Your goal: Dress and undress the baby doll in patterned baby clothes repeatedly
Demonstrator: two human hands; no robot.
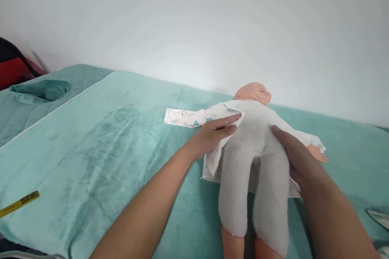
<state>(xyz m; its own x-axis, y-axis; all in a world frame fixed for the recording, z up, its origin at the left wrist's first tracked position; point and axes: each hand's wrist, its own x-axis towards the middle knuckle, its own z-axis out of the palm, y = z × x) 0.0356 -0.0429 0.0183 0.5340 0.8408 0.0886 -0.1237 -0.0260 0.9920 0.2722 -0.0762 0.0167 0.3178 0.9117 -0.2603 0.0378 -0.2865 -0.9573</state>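
Observation:
A baby doll [252,129] with a pale cloth body lies on its back, its head toward the wall and its legs toward me. A white printed baby shirt [194,118] is partly on it, spread beneath the trunk, with one sleeve stretched out flat to the left. The doll's hand pokes out of the right sleeve. My left hand [209,135] holds the shirt's front edge near the doll's chest, finger and thumb close together. Around the doll's side at the hip is my right hand [293,151], thumb on top; its other fingers are hidden.
A green plush sheet [121,149] covers the surface up to the white wall [182,28]. At the far left are a green cushion [45,89] and a red and black bag [15,66]. A yellow strip [20,204] lies front left. Printed cloth [379,217] shows at the right edge.

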